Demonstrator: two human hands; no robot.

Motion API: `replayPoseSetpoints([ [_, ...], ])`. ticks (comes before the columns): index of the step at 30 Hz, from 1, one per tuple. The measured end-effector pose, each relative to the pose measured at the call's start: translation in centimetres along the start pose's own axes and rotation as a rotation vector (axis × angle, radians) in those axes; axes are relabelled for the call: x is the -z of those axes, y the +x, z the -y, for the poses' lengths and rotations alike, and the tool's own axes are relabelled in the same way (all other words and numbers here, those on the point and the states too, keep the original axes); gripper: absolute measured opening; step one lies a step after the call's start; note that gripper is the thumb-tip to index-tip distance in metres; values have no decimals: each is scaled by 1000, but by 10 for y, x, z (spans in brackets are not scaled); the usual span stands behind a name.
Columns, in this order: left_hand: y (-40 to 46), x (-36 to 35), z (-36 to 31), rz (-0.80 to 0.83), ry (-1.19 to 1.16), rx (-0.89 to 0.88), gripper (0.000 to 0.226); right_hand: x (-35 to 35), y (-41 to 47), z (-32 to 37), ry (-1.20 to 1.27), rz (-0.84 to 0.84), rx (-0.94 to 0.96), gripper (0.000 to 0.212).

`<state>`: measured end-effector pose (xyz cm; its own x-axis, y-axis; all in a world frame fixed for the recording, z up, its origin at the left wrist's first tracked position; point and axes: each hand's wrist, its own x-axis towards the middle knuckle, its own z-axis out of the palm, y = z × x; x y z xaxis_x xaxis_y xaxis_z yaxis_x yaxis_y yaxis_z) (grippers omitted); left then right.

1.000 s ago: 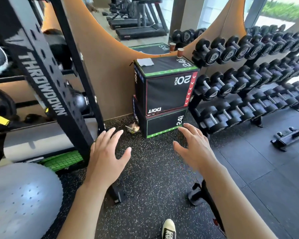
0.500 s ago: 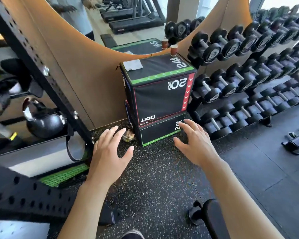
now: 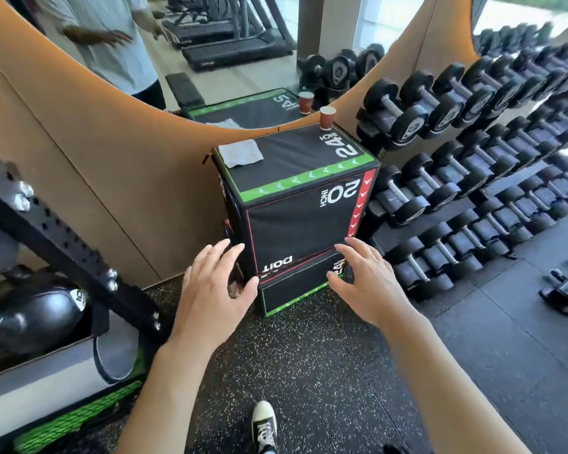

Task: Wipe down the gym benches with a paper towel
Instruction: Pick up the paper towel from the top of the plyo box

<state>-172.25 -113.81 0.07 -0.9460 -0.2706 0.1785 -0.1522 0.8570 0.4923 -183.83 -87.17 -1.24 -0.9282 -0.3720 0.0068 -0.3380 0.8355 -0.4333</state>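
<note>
The view has closed in on the stacked boxes since half a second ago, and a shoe (image 3: 264, 424) now shows at the bottom edge; both hands have kept their pose, the left hand (image 3: 210, 293) and right hand (image 3: 364, 283) spread with fingers loose, grasping nothing, raised in front of the lower part of the top box (image 3: 295, 204); the towel (image 3: 240, 153) lies on the box's top at its back left corner, well apart from the hands; a cup (image 3: 327, 117) stands at the back right corner; the box reads "24 INCH" on top, "20 INCH" and an upside-down "DOIT" on its front; dumbbells (image 3: 473, 165) fill the rack to the right.
</note>
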Motion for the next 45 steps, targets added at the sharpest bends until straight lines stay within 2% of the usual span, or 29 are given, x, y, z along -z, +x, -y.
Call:
replayPoseSetpoints([
  [6,104,21,50,7,19,-5,64,-13,104,53,-1,-21,28,65],
  [14,185,22,100,19,19,29,63,-30,206,77,-6,12,30,66],
  [23,274,-4,132,-10,-17,66,59,-54,330,72,-9,84,87,64],
  [36,447,-67,136,-18,1,106,57,-67,552,16,6,190,178,61],
  [45,495,-91,167,32,-5,201,58,-133,653,33,40,352,285,58],
])
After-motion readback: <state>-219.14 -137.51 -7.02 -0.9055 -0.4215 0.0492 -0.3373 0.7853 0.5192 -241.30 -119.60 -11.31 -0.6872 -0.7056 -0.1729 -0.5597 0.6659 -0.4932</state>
